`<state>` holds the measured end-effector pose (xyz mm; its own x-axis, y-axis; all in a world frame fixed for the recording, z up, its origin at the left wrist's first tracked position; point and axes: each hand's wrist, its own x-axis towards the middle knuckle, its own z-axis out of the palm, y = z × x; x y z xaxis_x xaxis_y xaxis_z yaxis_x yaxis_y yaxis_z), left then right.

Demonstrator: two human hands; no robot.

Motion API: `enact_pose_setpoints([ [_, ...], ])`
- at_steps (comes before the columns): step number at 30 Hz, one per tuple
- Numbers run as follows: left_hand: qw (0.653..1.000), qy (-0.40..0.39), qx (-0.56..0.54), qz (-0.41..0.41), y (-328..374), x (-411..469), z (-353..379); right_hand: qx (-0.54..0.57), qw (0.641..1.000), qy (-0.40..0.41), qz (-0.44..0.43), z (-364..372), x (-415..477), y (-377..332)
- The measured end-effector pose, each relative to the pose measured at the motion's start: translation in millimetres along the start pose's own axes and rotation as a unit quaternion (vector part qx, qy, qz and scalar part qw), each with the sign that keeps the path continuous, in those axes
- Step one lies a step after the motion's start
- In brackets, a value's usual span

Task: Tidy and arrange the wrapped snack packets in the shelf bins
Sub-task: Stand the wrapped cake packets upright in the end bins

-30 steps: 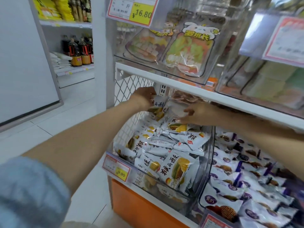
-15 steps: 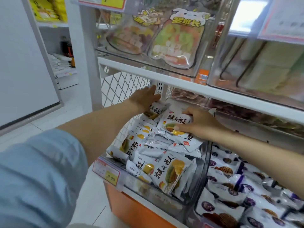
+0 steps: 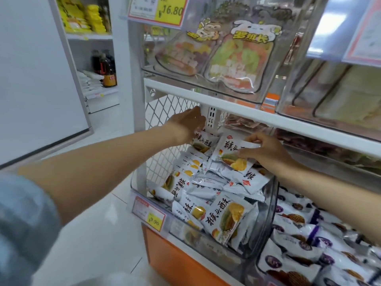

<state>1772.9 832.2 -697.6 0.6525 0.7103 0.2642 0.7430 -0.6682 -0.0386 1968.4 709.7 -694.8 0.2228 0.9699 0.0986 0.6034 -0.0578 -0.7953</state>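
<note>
Toward the back of the clear bin point(image 3: 270, 213), under the white shelf rail point(image 3: 288, 122), both hands work on the white snack packets point(image 3: 208, 188) heaped loosely there. The right hand point(image 3: 268, 150) has its grip closed on one tilted packet point(image 3: 227, 153), with the thumb across the printed face and the fingers curled over its upper right corner, propping it against the pile. The left hand point(image 3: 185, 125) rests against a rear packet point(image 3: 203, 141) standing by the mesh panel point(image 3: 165, 112). Its fingertips are hidden, so whether that grip pinches or merely presses cannot be told. The packets look light, puffed and crinkly, with slick film that would slide over neighbouring packets. The pastry inside is probably crumbly, so squeezing the middle seems unwise. The crimped end seals or side edges seem the safer places to take hold, lifting rather than dragging. Purple packets point(image 3: 309, 234) fill the neighbouring bin just beside, untouched by either hand.
</note>
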Motion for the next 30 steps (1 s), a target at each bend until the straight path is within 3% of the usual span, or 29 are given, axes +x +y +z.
enact_pose_setpoints([
  [3,0.997,-0.047,-0.052,0.034,-0.9,-29.3,-15.8,0.003,1.0,0.009,-0.005,2.4,-1.2,-3.6],
  [7,0.963,-0.24,-0.116,0.034,0.8,-60.1,-22.1,0.015,0.999,0.037,-0.007,2.4,-6.0,-9.1],
  [11,0.936,-0.341,-0.073,0.053,-0.6,-81.8,-11.0,0.014,0.999,0.051,0.002,-1.8,-11.4,-12.7],
  [16,0.942,-0.315,0.085,0.082,4.4,-87.1,4.0,0.002,0.998,0.059,-0.002,-7.8,-19.9,-15.9],
  [21,0.966,-0.217,0.108,0.091,12.1,-73.2,9.8,0.011,0.998,0.068,-0.006,-10.5,-21.2,-11.9],
  [26,0.954,-0.274,0.073,0.097,7.5,-66.8,12.2,0.025,0.998,0.063,-0.016,-13.7,-21.3,-6.3],
  [30,0.942,-0.261,0.161,0.134,12.9,-73.5,19.3,0.034,0.997,0.057,-0.033,-13.5,-20.3,-0.6],
])
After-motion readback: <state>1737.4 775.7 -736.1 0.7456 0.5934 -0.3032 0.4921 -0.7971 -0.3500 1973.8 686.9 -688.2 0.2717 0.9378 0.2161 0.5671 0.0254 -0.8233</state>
